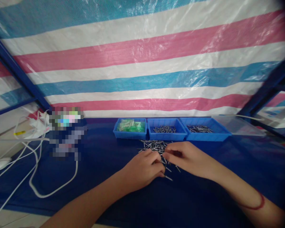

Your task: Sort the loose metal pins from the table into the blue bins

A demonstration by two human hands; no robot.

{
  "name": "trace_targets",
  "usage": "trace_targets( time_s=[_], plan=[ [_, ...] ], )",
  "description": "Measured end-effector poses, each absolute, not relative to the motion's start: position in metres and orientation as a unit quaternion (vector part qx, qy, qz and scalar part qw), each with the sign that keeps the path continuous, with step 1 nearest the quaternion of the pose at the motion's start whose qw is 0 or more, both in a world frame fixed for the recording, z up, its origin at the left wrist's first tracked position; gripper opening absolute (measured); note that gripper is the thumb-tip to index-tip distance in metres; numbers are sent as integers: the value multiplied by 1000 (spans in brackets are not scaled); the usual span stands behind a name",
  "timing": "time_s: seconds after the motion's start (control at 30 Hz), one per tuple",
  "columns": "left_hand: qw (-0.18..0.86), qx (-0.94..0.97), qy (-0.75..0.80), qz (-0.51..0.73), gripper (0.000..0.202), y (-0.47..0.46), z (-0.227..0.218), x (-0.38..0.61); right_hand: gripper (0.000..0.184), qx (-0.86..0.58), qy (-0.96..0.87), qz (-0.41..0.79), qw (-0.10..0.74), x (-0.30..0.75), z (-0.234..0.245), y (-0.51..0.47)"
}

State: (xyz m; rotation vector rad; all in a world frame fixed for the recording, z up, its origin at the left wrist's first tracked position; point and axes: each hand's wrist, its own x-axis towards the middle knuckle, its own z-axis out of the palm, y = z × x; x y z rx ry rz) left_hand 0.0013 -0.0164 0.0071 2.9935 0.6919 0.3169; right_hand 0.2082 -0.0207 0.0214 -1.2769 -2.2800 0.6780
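A loose pile of thin metal pins [154, 145], like nails or rivets, lies on the dark blue tabletop [194, 202]. At its near left side is my left hand [146, 166], fingers curled and closed; one slim metal pin [168, 178] sticks out by its fingertips. My right hand [186, 156] reaches over the pile's right side, thumb and forefinger brought together in a pinch. What sits between those fingertips is hidden among the pins. A few single pins lie below the two hands.
Three blue bins stand behind the pile: the left bin [130, 136] with green plastic bags, the middle bin [167, 137] and right bin [218, 134] with metal pins. A clear plastic sheet [239, 125] lies at right. White cables [35, 186] loop across the left.
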Motion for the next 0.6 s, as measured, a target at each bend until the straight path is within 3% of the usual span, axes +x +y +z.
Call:
trace_targets(
  time_s=[0.1, 0.27, 0.43, 0.6],
  plan=[
    [7, 959, 259, 117, 20, -9, 6, -1, 30, -441, -817, 309, 209, 198, 18, -26],
    [85, 935, 304, 159, 16, 0, 7, -5, 30, -439, -806, 338, 211, 198, 14, -21],
    [244, 853, 347, 303, 11, 0, 3, -2, 26, -433, -779, 384, 242, 197, 5, -16],
    [429, 709, 364, 426, 24, 1, -7, 2, 28, -421, -730, 440, 310, 190, 2, -15]
  ],
)
